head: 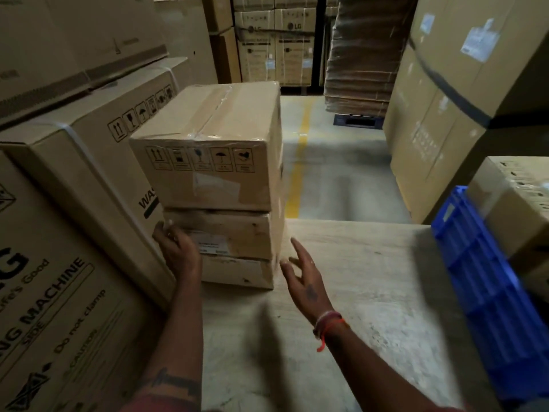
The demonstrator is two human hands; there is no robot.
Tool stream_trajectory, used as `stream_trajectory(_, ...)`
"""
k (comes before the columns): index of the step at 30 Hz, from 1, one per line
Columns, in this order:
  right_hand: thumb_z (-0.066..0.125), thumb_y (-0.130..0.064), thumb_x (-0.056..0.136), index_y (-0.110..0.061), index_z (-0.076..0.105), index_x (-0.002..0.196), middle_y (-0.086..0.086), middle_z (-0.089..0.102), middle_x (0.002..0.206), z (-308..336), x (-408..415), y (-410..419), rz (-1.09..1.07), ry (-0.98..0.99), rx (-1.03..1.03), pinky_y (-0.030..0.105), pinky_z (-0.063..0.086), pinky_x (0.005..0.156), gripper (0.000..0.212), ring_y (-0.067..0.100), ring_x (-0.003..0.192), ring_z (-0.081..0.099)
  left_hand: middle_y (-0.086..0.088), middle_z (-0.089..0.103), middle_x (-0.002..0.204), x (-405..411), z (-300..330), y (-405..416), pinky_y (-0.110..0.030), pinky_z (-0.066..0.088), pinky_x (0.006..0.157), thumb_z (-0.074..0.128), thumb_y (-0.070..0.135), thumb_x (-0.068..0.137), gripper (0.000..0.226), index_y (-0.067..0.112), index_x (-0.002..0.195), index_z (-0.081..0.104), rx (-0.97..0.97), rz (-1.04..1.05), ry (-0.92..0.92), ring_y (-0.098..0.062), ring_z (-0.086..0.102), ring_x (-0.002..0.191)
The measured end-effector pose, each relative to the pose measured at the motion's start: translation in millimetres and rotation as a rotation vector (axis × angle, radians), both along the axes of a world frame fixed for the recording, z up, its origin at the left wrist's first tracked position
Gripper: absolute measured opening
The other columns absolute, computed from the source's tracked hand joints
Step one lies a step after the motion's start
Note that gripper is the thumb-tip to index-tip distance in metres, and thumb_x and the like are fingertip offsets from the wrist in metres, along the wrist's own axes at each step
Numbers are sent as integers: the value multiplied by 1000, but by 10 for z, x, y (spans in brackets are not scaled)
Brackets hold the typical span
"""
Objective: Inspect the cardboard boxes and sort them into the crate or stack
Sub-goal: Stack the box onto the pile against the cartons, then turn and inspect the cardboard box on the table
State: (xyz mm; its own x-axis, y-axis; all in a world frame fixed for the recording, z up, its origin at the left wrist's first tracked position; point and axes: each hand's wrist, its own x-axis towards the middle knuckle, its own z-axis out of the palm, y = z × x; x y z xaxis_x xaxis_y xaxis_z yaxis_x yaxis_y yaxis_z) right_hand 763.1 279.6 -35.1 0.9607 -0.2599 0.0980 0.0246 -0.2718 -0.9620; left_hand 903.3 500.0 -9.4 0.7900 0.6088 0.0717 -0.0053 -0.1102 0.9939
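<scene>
Three brown boxes stacked (219,185) on the table, top one taped; blue crate (487,292) off right holding another box (517,209).

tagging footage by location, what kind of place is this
Most likely an appliance warehouse: tall washing machine cartons line the aisle, a yellow floor line marks the lane, and a blue crate sits beside the stack of small boxes.
</scene>
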Motion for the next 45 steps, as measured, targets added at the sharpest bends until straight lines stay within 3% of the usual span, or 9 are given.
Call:
stream_trajectory(3, 52, -52, 104, -48, 44, 143, -18, 49, 147, -588, -737, -224, 24, 101, -86, 20, 53, 99, 40, 5, 132, 54, -30, 54, 143, -518, -450, -265, -34, 44, 97, 39, 39, 105, 59, -3, 146, 45, -82, 69, 34, -41, 56, 126)
stream_trajectory(6, 36, -77, 95, -55, 49, 134, -17, 55, 145, -1232, -1572, -547, 68, 197, -272, 29, 42, 114, 46, -1, 135, 49, -33, 58, 133, -1239, -861, -724, -38, 44, 97, 39, 42, 100, 64, -9, 136, 51, -103, 11, 76, -44, 58, 120)
stream_trajectory(9, 45, -60, 103, -42, 63, 130, -13, 62, 135, -1519, -2533, -820, 63, 320, -348, 29, 43, 111, 37, -3, 128, 53, -27, 62, 127, -2006, -1145, -1269, -35, 45, 92, 41, 33, 100, 48, -1, 130, 56, -100, -145, 139, -41, 61, 114)
stream_trajectory(12, 48, -48, 106, -27, 70, 127, -8, 66, 129, -1684, -3554, -1040, -66, 322, -402, 24, 43, 110, 37, 0, 127, 53, -11, 69, 114, -2763, -1326, -1794, -52, 54, 85, 40, 38, 98, 38, 16, 125, 55, -49, -396, 211, -32, 64, 97)
stream_trajectory(19, 49, -45, 106, -21, 49, 154, 4, 45, 160, -1733, -4988, -1681, -418, 374, -635, 51, 40, 116, 54, 22, 153, 34, -2, 67, 121, -4064, -1557, -2782, -44, 53, 98, 48, 33, 105, 31, 20, 130, 60, 517, -1158, 74, -18, 62, 112)
stream_trajectory(23, 41, -49, 104, -20, 48, 154, 10, 45, 160, -1518, -5149, -2296, -497, 463, -625, 56, 40, 114, 59, 29, 152, 36, -10, 60, 138, -4577, -1489, -3346, -40, 43, 108, 55, 17, 104, 36, 14, 140, 57, 892, -1402, -208, -28, 53, 128)
stream_trajectory(30, 23, -58, 99, -21, 44, 155, 10, 42, 160, -1631, -6002, -3110, -696, 651, -582, 58, 35, 115, 71, 31, 153, 32, -14, 56, 147, -5622, -1582, -4559, -43, 42, 116, 50, 27, 107, 42, 10, 146, 53, 1087, -1697, -512, -30, 49, 139)
stream_trajectory(39, 36, -54, 106, -29, 26, 163, 4, 22, 171, -2874, -7313, -3618, -940, 898, -339, 62, 21, 121, 63, 28, 159, 14, -17, 52, 151, -6903, -3040, -5771, -45, 45, 112, 47, 31, 106, 49, 9, 150, 50, 1254, -2079, -586, -34, 47, 141)
stream_trajectory(45, 32, -58, 107, -36, 19, 164, -1, 11, 174, -4284, -8256, -3585, -1002, 1128, -95, 67, 14, 121, 63, 26, 160, 1, -14, 46, 158, -7662, -4576, -6050, -50, 44, 114, 52, 27, 105, 49, 12, 151, 49, 1282, -2210, -358, -31, 40, 148)
